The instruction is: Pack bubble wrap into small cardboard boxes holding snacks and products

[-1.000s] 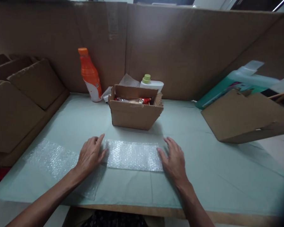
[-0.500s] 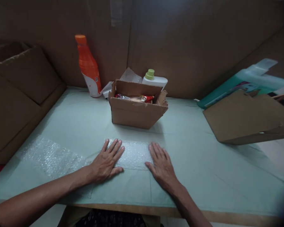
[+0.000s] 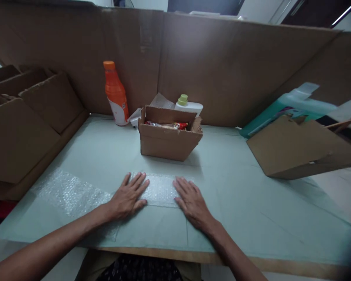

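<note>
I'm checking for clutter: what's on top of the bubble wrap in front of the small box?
The left hand and right hand rest on the bubble wrap, near opposite ends. Its middle shows between them; whatever they cover is hidden.

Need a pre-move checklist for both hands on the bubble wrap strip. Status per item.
1. Left hand placed: ok, palm down over the strip's left end.
2. Right hand placed: ok, palm down over the right end.
3. Bubble wrap strip flat: ok where visible, between the hands, on the green cloth.
4. Strip ends free of creases: cannot tell, hands cover them.
5. Second bubble wrap sheet clear of the arms: not ok, the left forearm crosses over it.
6. Small cardboard box clear of the hands: ok, upright beyond the strip, apart from both.
</note>
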